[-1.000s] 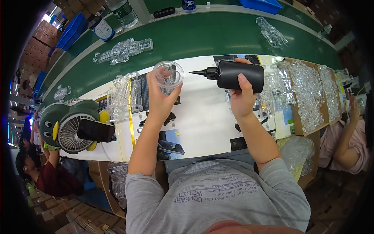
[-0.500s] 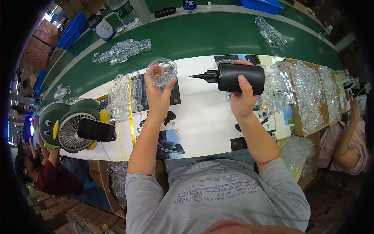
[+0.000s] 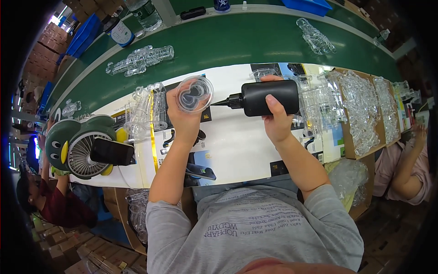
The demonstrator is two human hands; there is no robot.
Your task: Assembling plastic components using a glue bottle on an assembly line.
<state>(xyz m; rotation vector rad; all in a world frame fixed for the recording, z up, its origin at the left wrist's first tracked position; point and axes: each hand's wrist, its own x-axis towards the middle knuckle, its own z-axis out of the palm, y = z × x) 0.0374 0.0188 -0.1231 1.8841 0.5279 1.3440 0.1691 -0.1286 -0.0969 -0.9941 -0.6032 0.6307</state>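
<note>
My left hand [image 3: 183, 119] is wrapped round a clear plastic piece with a round rim [image 3: 196, 94]. Its open round end is turned up, and a curved shape shows inside it. In my right hand [image 3: 279, 119] lies a black squeeze bottle [image 3: 270, 97], tipped on its side. The bottle's thin pointed nozzle [image 3: 222, 102] aims left, its tip at the right edge of the rim; whether it touches I cannot tell. More clear round-rimmed pieces [image 3: 145, 109] stand left of my left hand, and others [image 3: 315, 98] stand right of the bottle.
A cardboard box [image 3: 362, 114] full of clear pieces stands at the right. To the left, a phone [image 3: 112, 151] leans on a penguin-shaped fan [image 3: 82, 144]. Clear assembled pieces [image 3: 141, 59] lie on the green belt [image 3: 237, 43]. Co-workers sit on both sides.
The black bottle has moved left and slightly down, bringing its nozzle to the rim. My left hand has turned the clear piece and shifted it slightly right and down.
</note>
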